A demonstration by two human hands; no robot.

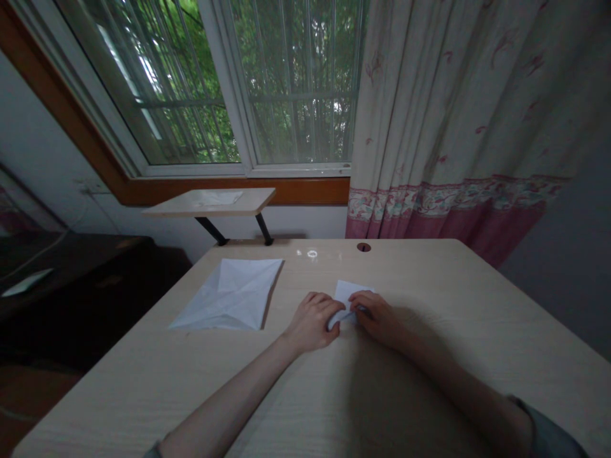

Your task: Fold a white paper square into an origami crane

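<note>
A small piece of folded white paper [344, 291] lies on the desk between my two hands. My left hand [316, 320] is closed on its left side, thumb and fingers pinching the near left edge. On the other side, my right hand [377, 316] grips the near right part with bent fingers. The near edge of the paper looks raised or curled between the fingertips, while its far part rests flat. To the left lies a larger creased white sheet [238, 292], apart from both hands.
The pale wooden desk [296, 394] has a round cable hole [363, 247] at its back edge. A small raised shelf [176, 207] on black legs stands at the back left, with white paper [222, 198] on it. A window and a floral curtain [429, 127] are behind.
</note>
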